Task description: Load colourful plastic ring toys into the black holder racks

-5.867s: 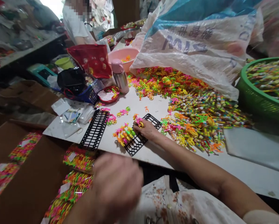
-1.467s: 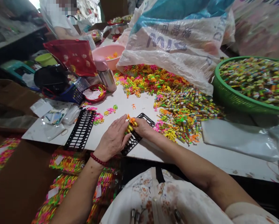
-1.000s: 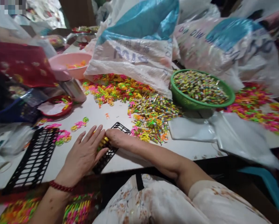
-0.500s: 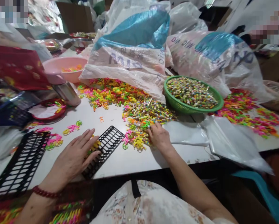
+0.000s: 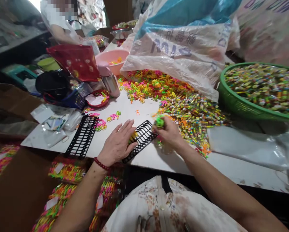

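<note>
My left hand point(image 5: 117, 144) lies flat with its fingers stretched out over the left part of a black slotted plastic rack point(image 5: 146, 131). Some yellow pieces point(image 5: 134, 135) show in the rack beside its fingertips. At the rack's right end, my right hand point(image 5: 170, 134) is closed around a small bright green plastic piece point(image 5: 159, 121); whether more pieces are inside the fist is hidden. To its right spreads a heap of small striped, multicoloured sticks point(image 5: 199, 111). Loose coloured plastic pieces point(image 5: 156, 86) are piled behind it.
A second black rack point(image 5: 82, 135) rests at the table's left edge. A green basket point(image 5: 254, 104) full of striped sticks stands right, near clear plastic bags point(image 5: 245, 143). At the back are a large sack point(image 5: 173, 48), a metal flask point(image 5: 111, 85) and a pink basin point(image 5: 114, 66).
My right hand has moved left from the heap to the rack's end, with the green piece in it. My left hand stays flat on the rack. The view has swung left.
</note>
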### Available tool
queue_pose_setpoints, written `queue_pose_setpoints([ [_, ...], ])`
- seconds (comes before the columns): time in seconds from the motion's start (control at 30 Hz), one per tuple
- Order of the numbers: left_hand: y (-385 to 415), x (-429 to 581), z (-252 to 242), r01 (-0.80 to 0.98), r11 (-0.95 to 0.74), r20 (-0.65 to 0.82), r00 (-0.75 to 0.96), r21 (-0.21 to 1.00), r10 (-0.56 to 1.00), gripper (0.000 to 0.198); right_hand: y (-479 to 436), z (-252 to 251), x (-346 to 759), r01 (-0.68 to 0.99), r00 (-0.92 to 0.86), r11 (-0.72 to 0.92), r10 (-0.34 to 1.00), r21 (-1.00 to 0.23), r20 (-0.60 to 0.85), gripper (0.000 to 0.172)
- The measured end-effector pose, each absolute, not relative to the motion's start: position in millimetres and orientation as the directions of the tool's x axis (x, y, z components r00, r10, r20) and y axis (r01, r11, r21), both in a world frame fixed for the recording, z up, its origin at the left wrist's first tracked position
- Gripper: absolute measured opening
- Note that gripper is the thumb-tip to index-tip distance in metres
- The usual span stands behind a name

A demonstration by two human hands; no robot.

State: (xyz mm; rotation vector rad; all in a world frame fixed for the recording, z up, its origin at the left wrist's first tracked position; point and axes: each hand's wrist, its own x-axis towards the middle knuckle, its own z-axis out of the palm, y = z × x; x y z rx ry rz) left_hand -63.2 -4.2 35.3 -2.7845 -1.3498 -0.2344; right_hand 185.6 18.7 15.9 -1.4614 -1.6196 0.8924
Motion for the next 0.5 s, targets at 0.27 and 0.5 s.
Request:
queue_pose_setpoints([
  [0.27, -6.2, -60.7, 39.7, 0.792, -0.611, 0.136, 0.603, 0.022, 0.786, 0.061, 49.8, -23.2, 113.1, 0.602, -0.317, 0.234, 0.947, -0.764, 0.040, 0.009],
  [0.5, -2.3, -63.8, 36.4, 0.773, -0.635, 0.153, 0.627, 0.005, 0.764, 0.065, 47.8, -28.4, 117.5, 0.632, -0.497, 0.389, 0.867, -0.670, 0.034, 0.033],
])
